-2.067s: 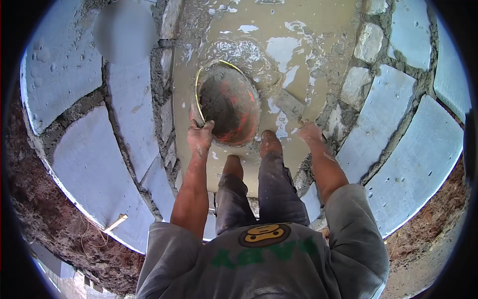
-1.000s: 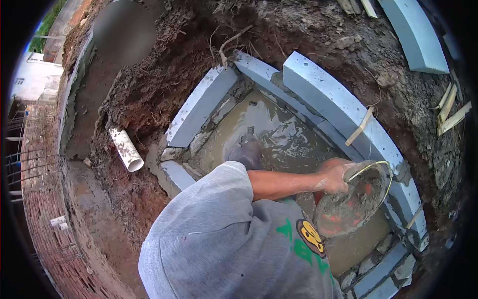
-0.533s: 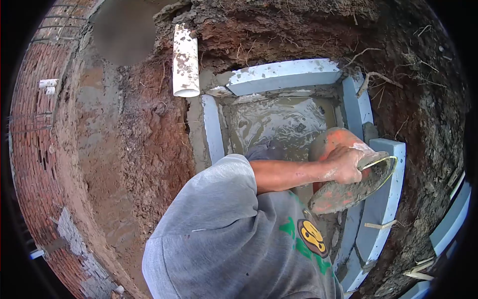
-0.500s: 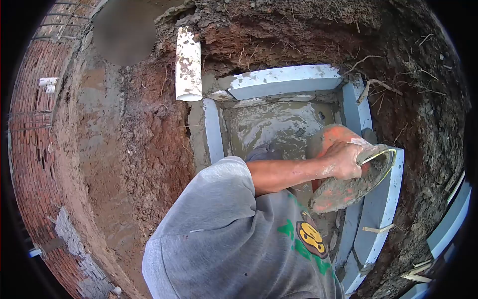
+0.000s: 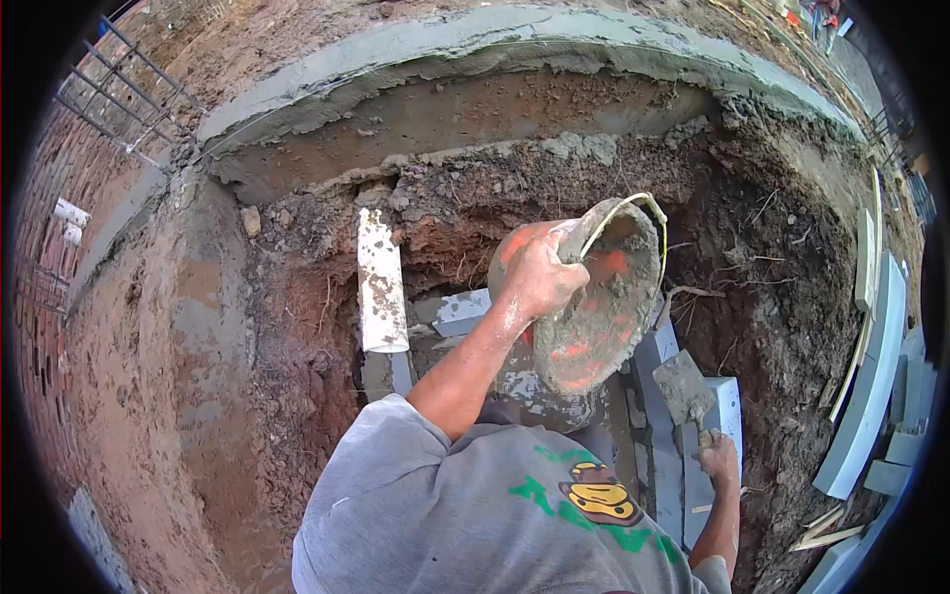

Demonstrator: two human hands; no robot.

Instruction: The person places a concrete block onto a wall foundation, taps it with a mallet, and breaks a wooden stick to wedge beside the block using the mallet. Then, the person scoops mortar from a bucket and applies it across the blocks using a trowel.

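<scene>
My left hand (image 5: 542,277) is closed around the rim of an orange bucket (image 5: 599,342), lifted and tilted so that its inside shows. Grey mortar coats the bucket's inner wall, and a pale handle arcs along the rim. Lower right, my right hand (image 5: 719,458) grips a trowel (image 5: 685,390) whose blade is smeared with mortar. The blade sits over the block wall (image 5: 727,411) on the pit's right side. Much of the wet pit floor (image 5: 544,381) is hidden behind the bucket and my body.
A mud-spattered white pipe (image 5: 380,287) juts from the dirt bank on the left. Roots (image 5: 693,292) poke out at the right. Pale blocks (image 5: 871,386) and wood strips lie along the far right edge. Rebar (image 5: 129,89) stands at the upper left.
My left hand has raised the bucket up and to the left, away from the right block wall. My right hand with the trowel has come into view. The view has tilted upward.
</scene>
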